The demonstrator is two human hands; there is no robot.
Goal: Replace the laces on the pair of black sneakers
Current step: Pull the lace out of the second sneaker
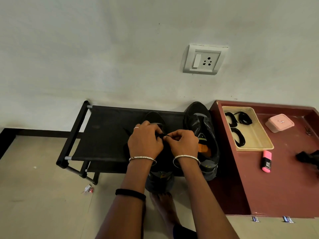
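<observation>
The left hand (145,140) and right hand (183,142) covered most of the near sneaker (155,118) at frame centre, hiding its eyelets. Only a sliver of lace (164,134) showed between the fingertips. At the right edge a dark object (309,157) was cut off. The label on the pink box (279,125) was too small to read.

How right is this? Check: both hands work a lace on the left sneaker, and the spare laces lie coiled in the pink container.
The head view shows the spare laces coiled in the beige tray, not the pink container beside it. The left hand and right hand work a lace on the left sneaker.
</observation>
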